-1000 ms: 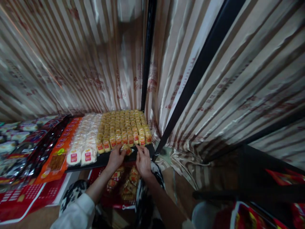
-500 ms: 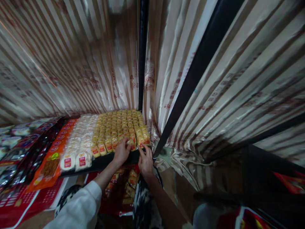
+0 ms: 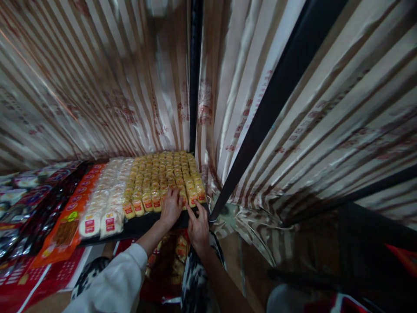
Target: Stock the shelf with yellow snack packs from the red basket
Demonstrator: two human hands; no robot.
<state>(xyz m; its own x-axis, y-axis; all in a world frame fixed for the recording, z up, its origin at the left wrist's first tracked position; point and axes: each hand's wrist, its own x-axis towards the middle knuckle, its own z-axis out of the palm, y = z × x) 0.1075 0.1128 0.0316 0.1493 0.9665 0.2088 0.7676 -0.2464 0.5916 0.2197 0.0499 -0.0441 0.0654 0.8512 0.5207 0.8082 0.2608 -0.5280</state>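
Observation:
Rows of small yellow wrapped cakes (image 3: 156, 174) with red labels cover the right end of a dark shelf board (image 3: 137, 227). My left hand (image 3: 171, 208) reaches over the front of these rows, its fingers bent and closed on one small cake, mostly hidden under them. Close by on the right, my right hand (image 3: 198, 226) has its index and middle fingers apart, the tips at the front cakes near the shelf's corner. White round wrapped cakes (image 3: 110, 224) stand in two rows left of the yellow ones.
An orange snack bag (image 3: 67, 230) and dark shiny packets (image 3: 35, 208) lie further left. Below the shelf is a red box (image 3: 156, 282) with wrapped items. A dark post (image 3: 247, 143) slants up on the right before a striped curtain (image 3: 130, 87).
My left hand has shifted slightly right and forward over the yellow cakes. My right hand has drawn back a little, its fingers more spread. The view has tilted slightly.

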